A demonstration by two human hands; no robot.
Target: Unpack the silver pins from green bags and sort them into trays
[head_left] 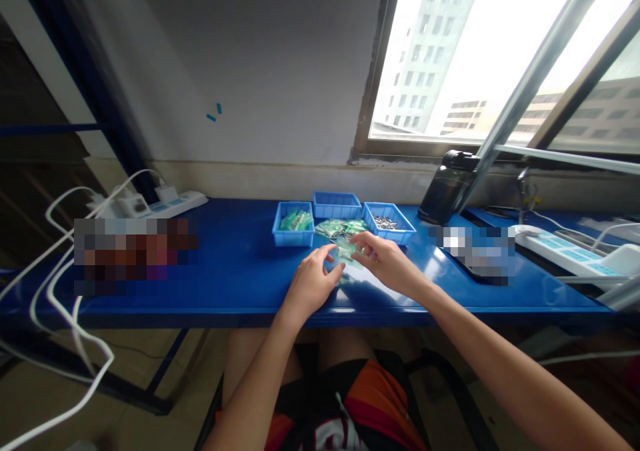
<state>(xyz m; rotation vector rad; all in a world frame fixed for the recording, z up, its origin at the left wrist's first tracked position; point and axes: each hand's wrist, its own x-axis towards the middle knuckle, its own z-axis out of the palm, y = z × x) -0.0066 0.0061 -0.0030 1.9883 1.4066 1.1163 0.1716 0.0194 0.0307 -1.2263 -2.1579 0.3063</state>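
Note:
A small clear, green-tinted plastic bag (pixel 345 248) is between my hands, just above the blue table. My right hand (pixel 384 259) has its fingers curled at the bag's right side and appears to grip its edge. On the other side, my left hand (pixel 313 281) has thumb and fingers apart, close to the bag. A pile of green-tinted bags (pixel 336 227) lies just beyond. The left blue bin (pixel 294 239) contains more green bags (pixel 297 220); the right blue bin (pixel 397 234) contains small metal parts (pixel 384 222). What the held bag contains is too blurred to tell.
Another blue bin (pixel 336 210) stands behind the pile. A dark bottle (pixel 447 186) is at the back right, with a power strip (pixel 565 251) farther right. White cables (pixel 75 304) hang over the table's left end near another power strip (pixel 177 203). Two areas are pixelated.

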